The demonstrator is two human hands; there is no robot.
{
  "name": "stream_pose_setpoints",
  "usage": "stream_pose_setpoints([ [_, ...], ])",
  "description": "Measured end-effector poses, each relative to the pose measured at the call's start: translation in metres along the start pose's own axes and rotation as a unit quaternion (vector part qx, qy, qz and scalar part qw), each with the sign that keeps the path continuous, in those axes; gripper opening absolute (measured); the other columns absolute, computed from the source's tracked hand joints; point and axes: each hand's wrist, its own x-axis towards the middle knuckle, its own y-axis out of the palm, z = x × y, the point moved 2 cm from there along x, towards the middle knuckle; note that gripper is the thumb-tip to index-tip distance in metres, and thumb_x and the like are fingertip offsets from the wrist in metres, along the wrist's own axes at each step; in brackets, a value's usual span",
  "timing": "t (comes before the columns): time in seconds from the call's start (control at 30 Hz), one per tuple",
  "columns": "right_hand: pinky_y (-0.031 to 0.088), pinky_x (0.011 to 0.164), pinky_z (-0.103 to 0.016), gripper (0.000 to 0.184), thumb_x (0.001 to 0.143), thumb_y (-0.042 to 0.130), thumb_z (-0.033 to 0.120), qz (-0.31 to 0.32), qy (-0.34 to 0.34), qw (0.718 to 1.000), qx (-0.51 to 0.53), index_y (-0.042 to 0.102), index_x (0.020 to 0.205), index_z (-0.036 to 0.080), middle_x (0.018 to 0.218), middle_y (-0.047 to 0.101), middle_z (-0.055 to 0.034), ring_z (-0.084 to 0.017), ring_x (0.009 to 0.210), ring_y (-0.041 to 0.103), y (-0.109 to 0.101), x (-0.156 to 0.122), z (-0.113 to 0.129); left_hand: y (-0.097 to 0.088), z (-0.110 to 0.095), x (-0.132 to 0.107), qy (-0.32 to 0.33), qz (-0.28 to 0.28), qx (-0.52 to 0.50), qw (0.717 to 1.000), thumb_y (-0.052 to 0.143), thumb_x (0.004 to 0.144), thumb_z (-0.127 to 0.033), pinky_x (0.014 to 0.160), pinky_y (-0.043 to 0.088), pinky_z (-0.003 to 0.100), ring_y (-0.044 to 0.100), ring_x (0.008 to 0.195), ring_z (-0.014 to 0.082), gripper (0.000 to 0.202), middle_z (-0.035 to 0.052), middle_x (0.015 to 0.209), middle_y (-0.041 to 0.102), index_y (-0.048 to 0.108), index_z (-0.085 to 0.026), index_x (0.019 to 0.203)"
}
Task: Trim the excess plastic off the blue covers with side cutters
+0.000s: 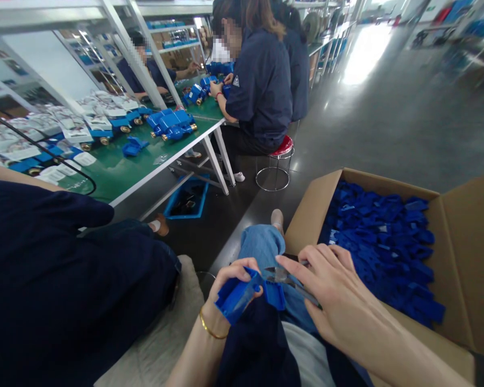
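Fingers of the left hand (pixel 229 285) pinch a blue plastic cover (pixel 242 295) low in view, above the lap. The right hand (pixel 326 290) is curled round small metal cutters (pixel 284 278), their tips touching the cover's edge. Just right stands a cardboard box (pixel 463 236) full of blue covers (pixel 387 242)

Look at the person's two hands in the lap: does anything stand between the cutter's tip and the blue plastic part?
Nothing visible does. The left hand holds the blue plastic part, and the right hand brings the metal cutter straight to its edge. The cardboard box of blue parts sits off to the right.
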Motion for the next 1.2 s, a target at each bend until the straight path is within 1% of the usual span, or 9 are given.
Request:
stream_pose_setpoints([
  [0.07, 0.04, 0.093, -0.058, 0.056, 0.075, 0.051, 0.002, -0.022, -0.051, 0.995, -0.088, 0.068, 0.125, 0.023, 0.096, 0.064, -0.0097, -0.029, 0.092, 0.058, -0.012, 0.0, 0.002, 0.003, -0.008, -0.002, -0.017, 0.0, 0.041, 0.999, 0.071, 0.06, -0.02, 0.05, 0.039, 0.022, 0.053, 0.049, 0.0118, 0.005, 0.0033, 0.053, 0.061, 0.068, -0.016, 0.059],
  [0.13, 0.036, 0.097, -0.059, 0.053, 0.079, 0.048, 0.001, -0.027, -0.088, 0.981, -0.17, 0.069, 0.122, 0.021, 0.093, 0.066, -0.0096, -0.028, 0.09, 0.059, -0.022, 0.002, 0.005, 0.005, -0.016, -0.004, -0.032, 0.0, 0.075, 0.997, 0.068, 0.06, -0.017, 0.052, 0.041, 0.023, 0.057, 0.052, 0.0141, 0.007, 0.0068, 0.057, 0.068, 0.074, -0.014, 0.063],
  [0.33, 0.03, 0.101, -0.056, 0.05, 0.091, 0.036, 0.004, -0.05, -0.17, 0.925, -0.336, 0.067, 0.127, 0.016, 0.093, 0.07, -0.0108, -0.029, 0.096, 0.055, -0.029, 0.008, 0.02, 0.01, -0.026, -0.004, -0.036, -0.017, 0.129, 0.991, 0.065, 0.057, -0.012, 0.051, 0.039, 0.022, 0.054, 0.05, 0.0119, 0.014, 0.0028, 0.055, 0.068, 0.078, -0.015, 0.064],
  [0.47, 0.031, 0.102, -0.056, 0.046, 0.094, 0.037, 0.005, -0.057, -0.19, 0.913, -0.357, 0.066, 0.129, 0.015, 0.097, 0.07, -0.0108, -0.028, 0.102, 0.053, -0.023, 0.007, 0.022, 0.01, -0.025, -0.004, -0.034, -0.032, 0.142, 0.989, 0.065, 0.058, -0.012, 0.053, 0.04, 0.021, 0.055, 0.052, 0.0122, 0.014, 0.0032, 0.058, 0.07, 0.077, -0.015, 0.065],
  [0.67, 0.032, 0.102, -0.055, 0.044, 0.095, 0.039, 0.01, -0.053, -0.188, 0.91, -0.366, 0.063, 0.131, 0.014, 0.102, 0.07, -0.0119, -0.029, 0.105, 0.052, -0.016, 0.003, 0.02, 0.011, -0.021, -0.007, -0.028, -0.046, 0.131, 0.99, 0.065, 0.059, -0.014, 0.058, 0.044, 0.023, 0.058, 0.055, 0.0136, 0.014, 0.0046, 0.062, 0.072, 0.077, -0.014, 0.066],
  [0.83, 0.034, 0.095, -0.052, 0.045, 0.096, 0.039, 0.013, -0.031, -0.172, 0.905, -0.387, 0.06, 0.135, 0.014, 0.105, 0.07, -0.0144, -0.031, 0.104, 0.053, -0.015, -0.001, 0.024, 0.01, -0.018, -0.004, -0.026, -0.05, 0.122, 0.991, 0.064, 0.059, -0.014, 0.056, 0.042, 0.024, 0.055, 0.053, 0.0143, 0.014, 0.0046, 0.059, 0.071, 0.077, -0.017, 0.064],
  [1.03, 0.035, 0.089, -0.044, 0.039, 0.098, 0.039, 0.011, 0.013, -0.145, 0.907, -0.395, 0.067, 0.125, 0.016, 0.101, 0.069, -0.0107, -0.027, 0.097, 0.053, -0.017, -0.002, 0.032, 0.009, -0.016, -0.001, -0.021, -0.066, 0.129, 0.989, 0.066, 0.054, -0.014, 0.056, 0.04, 0.022, 0.054, 0.053, 0.0125, 0.01, 0.0036, 0.057, 0.07, 0.075, -0.014, 0.06],
  [1.1, 0.035, 0.089, -0.042, 0.038, 0.098, 0.039, 0.012, -0.004, -0.153, 0.91, -0.386, 0.068, 0.121, 0.016, 0.101, 0.069, -0.01, -0.026, 0.095, 0.053, -0.013, -0.003, 0.03, 0.009, -0.014, -0.001, -0.016, -0.074, 0.129, 0.989, 0.067, 0.054, -0.013, 0.055, 0.039, 0.021, 0.054, 0.053, 0.0116, 0.009, 0.0032, 0.056, 0.07, 0.074, -0.013, 0.06],
  [1.2, 0.036, 0.087, -0.041, 0.037, 0.096, 0.039, 0.011, -0.065, -0.173, 0.908, -0.375, 0.069, 0.117, 0.014, 0.096, 0.069, -0.0108, -0.026, 0.093, 0.053, -0.007, -0.005, 0.023, 0.008, -0.011, 0.002, -0.008, -0.085, 0.119, 0.989, 0.068, 0.054, -0.012, 0.051, 0.036, 0.02, 0.052, 0.05, 0.0103, 0.009, 0.0023, 0.054, 0.068, 0.074, -0.011, 0.061],
])
